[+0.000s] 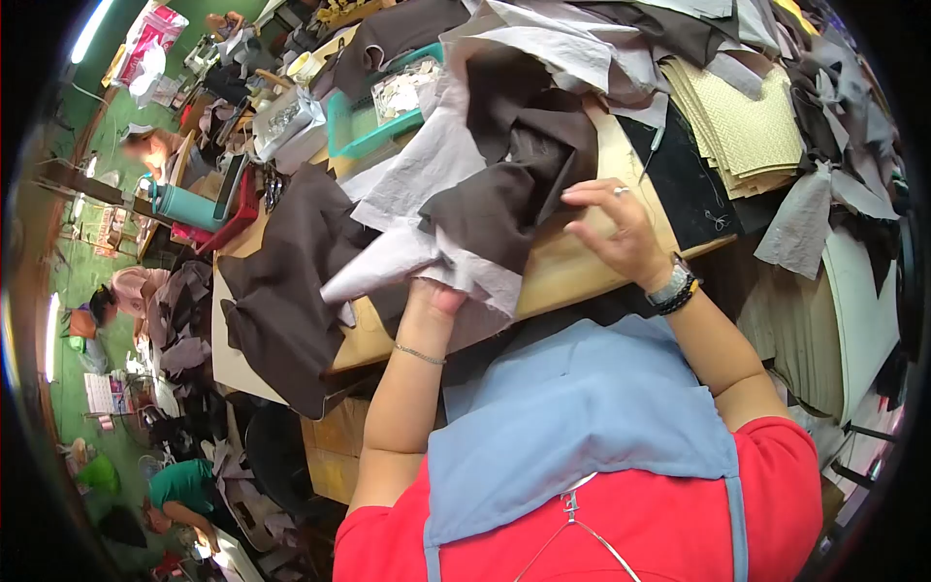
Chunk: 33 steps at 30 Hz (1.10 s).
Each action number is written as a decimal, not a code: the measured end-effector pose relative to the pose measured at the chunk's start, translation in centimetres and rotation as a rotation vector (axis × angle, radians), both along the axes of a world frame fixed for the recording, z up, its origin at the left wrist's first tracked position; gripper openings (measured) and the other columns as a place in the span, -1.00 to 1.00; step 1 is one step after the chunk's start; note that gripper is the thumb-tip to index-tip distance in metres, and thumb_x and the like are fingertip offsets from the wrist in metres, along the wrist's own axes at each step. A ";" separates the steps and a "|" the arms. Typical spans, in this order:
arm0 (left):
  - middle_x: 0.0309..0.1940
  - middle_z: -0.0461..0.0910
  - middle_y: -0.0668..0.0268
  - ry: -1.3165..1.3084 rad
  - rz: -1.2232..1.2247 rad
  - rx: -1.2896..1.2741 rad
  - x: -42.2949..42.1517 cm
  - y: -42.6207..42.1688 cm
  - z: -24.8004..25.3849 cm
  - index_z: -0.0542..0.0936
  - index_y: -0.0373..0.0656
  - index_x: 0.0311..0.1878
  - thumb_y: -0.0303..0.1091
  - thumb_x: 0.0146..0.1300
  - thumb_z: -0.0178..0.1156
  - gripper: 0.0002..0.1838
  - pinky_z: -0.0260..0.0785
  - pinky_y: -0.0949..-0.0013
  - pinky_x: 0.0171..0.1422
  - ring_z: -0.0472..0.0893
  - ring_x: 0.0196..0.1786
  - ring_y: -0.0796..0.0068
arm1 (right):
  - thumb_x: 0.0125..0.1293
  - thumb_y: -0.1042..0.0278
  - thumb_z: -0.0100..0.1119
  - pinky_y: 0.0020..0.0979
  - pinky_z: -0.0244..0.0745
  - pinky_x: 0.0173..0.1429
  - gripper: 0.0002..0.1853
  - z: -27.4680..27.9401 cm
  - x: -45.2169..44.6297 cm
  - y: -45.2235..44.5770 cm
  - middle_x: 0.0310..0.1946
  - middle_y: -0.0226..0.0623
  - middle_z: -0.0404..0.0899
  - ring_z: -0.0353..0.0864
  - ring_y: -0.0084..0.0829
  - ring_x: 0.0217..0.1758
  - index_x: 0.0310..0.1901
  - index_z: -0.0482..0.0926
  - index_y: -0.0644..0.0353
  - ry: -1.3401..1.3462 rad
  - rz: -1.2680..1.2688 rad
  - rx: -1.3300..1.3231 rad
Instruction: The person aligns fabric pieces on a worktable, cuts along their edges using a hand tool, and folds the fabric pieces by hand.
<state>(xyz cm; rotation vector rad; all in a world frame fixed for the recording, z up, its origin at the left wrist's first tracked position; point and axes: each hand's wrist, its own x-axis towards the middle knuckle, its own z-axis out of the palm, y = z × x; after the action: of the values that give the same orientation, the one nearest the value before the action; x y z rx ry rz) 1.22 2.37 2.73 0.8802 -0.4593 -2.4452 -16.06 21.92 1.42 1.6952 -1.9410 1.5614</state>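
Observation:
A crumpled dark brown fabric piece with a pale grey backing (pixel 504 175) lies bunched on the wooden table in front of me. My left hand (pixel 441 294) reaches under its near edge, and the fabric covers its fingers. To the right of the bundle, my right hand (pixel 616 233) hovers with fingers apart and nothing in them. Its fingertips are close to the dark cloth. Another dark brown piece (pixel 291 281) drapes over the table's left edge.
Behind the fabric stands a teal tray (pixel 339 131) with small pale pieces. A stack of cream textured sheets (pixel 727 126) lies at right, with a thin pointed tool (pixel 657 141) beside it. A teal bottle (pixel 189 206) stands left. Other people work at far left.

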 end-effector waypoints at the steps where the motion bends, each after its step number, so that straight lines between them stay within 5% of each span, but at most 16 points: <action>1: 0.29 0.50 0.14 0.178 -0.100 0.020 0.4 -0.4 -1.0 0.44 -0.16 0.33 -0.06 0.51 -0.02 -0.52 0.28 0.05 0.50 0.46 0.34 0.14 | 0.16 0.30 0.48 -0.24 0.46 0.22 -0.56 1.1 0.9 -0.9 0.05 -0.19 0.62 0.59 -0.19 0.14 0.07 0.62 0.16 0.033 0.057 -0.016; 3: 0.25 0.53 0.17 0.539 -0.307 0.053 1.2 -1.4 -3.9 0.46 -0.14 0.30 -0.11 0.50 0.03 -0.56 0.35 0.08 0.45 0.51 0.29 0.18 | 0.11 0.13 0.52 -0.15 0.41 0.29 -0.44 1.9 2.4 -2.9 0.20 -0.20 0.55 0.51 -0.15 0.28 0.13 0.60 0.10 0.133 0.111 -0.059; 4: 0.22 0.55 0.20 0.428 -0.259 -0.040 1.1 -0.7 -3.4 0.46 -0.13 0.28 -0.15 0.47 0.08 -0.58 0.42 0.15 0.38 0.56 0.22 0.26 | 0.11 0.07 0.50 -0.05 0.36 0.32 -0.42 2.7 3.2 -3.6 0.22 -0.22 0.54 0.50 -0.14 0.30 0.16 0.59 0.07 0.148 0.097 -0.022; 7: 0.22 0.54 0.24 0.663 -0.408 -0.061 2.0 0.4 -1.8 0.42 -0.12 0.32 -0.14 0.49 0.08 -0.56 0.45 0.19 0.35 0.57 0.20 0.31 | 0.14 0.03 0.47 0.09 0.22 0.41 -0.43 5.4 4.7 -5.0 0.20 -0.29 0.56 0.50 -0.17 0.28 0.16 0.60 0.06 0.166 0.065 0.089; 11: 0.24 0.48 0.29 0.417 -0.352 -0.345 3.4 1.5 -2.1 0.34 -0.12 0.39 -0.13 0.53 0.04 -0.52 0.41 0.29 0.36 0.53 0.22 0.43 | 0.18 0.10 0.46 0.23 0.17 0.34 -0.57 5.9 4.0 -5.9 -0.01 -0.42 0.68 0.57 -0.30 0.08 0.06 0.65 0.05 0.073 0.155 0.347; 13: 0.33 0.39 0.19 0.087 -0.417 -0.553 1.4 0.9 -2.7 0.26 -0.20 0.47 -0.17 0.42 0.20 -0.35 0.21 0.32 0.48 0.41 0.33 0.31 | 0.20 0.20 0.44 -0.07 0.41 0.09 -0.69 5.3 3.7 -6.4 -0.24 -0.33 0.71 0.62 -0.28 -0.18 -0.06 0.67 0.09 0.021 0.074 0.131; 15: 0.40 0.33 0.13 -0.137 -0.626 -1.440 4.1 1.7 0.9 0.21 -0.26 0.49 -0.17 0.25 0.38 -0.15 0.13 0.28 0.53 0.33 0.43 0.25 | 0.19 0.21 0.43 -0.24 0.51 -0.05 -0.72 5.3 3.0 -6.4 -0.27 -0.21 0.72 0.69 -0.22 -0.25 -0.12 0.67 0.13 -0.128 0.004 0.084; 16: 0.44 0.29 0.10 -0.152 -0.615 -1.330 4.0 2.6 1.5 0.19 -0.28 0.50 -0.15 0.14 0.47 -0.04 0.10 0.27 0.54 0.29 0.46 0.26 | 0.18 0.32 0.42 -0.42 0.52 -0.20 -0.76 5.5 2.8 -6.5 -0.36 -0.10 0.68 0.68 -0.14 -0.37 -0.14 0.66 0.19 -0.149 0.031 -0.023; 19: 0.40 0.34 0.11 -0.098 -0.479 -1.352 3.5 3.3 1.4 0.23 -0.27 0.48 -0.16 0.30 0.32 -0.22 0.16 0.23 0.52 0.34 0.44 0.26 | 0.18 0.35 0.42 -0.37 0.55 -0.20 -0.75 5.7 2.9 -5.9 -0.34 -0.09 0.69 0.70 -0.14 -0.33 -0.13 0.65 0.22 -0.133 0.037 0.050; 22: 0.32 0.44 0.18 -0.095 -0.151 -0.679 2.3 3.0 2.0 0.34 -0.21 0.41 -0.17 0.53 0.05 -0.50 0.30 0.18 0.44 0.45 0.35 0.31 | 0.23 0.34 0.44 -0.46 0.54 -0.14 -0.73 4.3 3.2 -6.1 -0.31 -0.23 0.71 0.68 -0.51 -0.28 -0.09 0.65 0.23 -0.376 0.143 0.046; 25: 0.29 0.46 0.18 0.071 0.070 -0.324 1.8 0.1 1.6 0.39 -0.18 0.35 -0.12 0.56 -0.01 -0.55 0.28 0.02 0.47 0.45 0.34 0.16 | 0.31 0.37 0.39 -0.56 0.50 -0.05 -0.77 3.9 2.5 -5.6 -0.24 -0.46 0.67 0.56 -0.70 -0.18 -0.06 0.64 0.25 -0.508 0.174 -0.004; 27: 0.30 0.46 0.18 0.111 0.006 -0.246 2.3 -1.3 0.9 0.38 -0.21 0.35 -0.15 0.56 -0.01 -0.55 0.26 -0.02 0.48 0.45 0.34 0.14 | 0.34 0.37 0.37 -0.60 0.46 -0.06 -0.78 3.1 1.2 -5.2 -0.22 -0.52 0.64 0.52 -0.73 -0.17 -0.05 0.63 0.24 -0.716 0.220 0.010; 31: 0.32 0.45 0.15 0.068 0.024 -0.289 2.6 0.1 1.3 0.36 -0.22 0.37 -0.16 0.55 -0.02 -0.54 0.26 -0.03 0.48 0.44 0.36 0.13 | 0.37 0.38 0.33 -0.64 0.42 -0.07 -0.82 2.3 0.4 -4.2 -0.22 -0.55 0.61 0.49 -0.76 -0.17 -0.06 0.63 0.23 -0.675 0.162 0.090; 33: 0.33 0.44 0.14 0.071 0.028 -0.291 2.6 0.1 1.2 0.35 -0.22 0.38 -0.16 0.55 -0.02 -0.53 0.25 -0.03 0.49 0.43 0.37 0.12 | 0.23 0.23 0.47 -0.50 0.43 0.07 -0.56 1.9 0.2 -3.9 -0.10 -0.37 0.62 0.55 -0.57 -0.05 0.07 0.59 0.22 -0.544 0.155 0.104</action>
<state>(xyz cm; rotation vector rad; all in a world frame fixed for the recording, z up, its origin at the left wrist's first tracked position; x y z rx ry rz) 3.80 2.51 3.96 0.6700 -0.7482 -2.2986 -15.87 18.00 3.31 1.6092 -2.1966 2.2026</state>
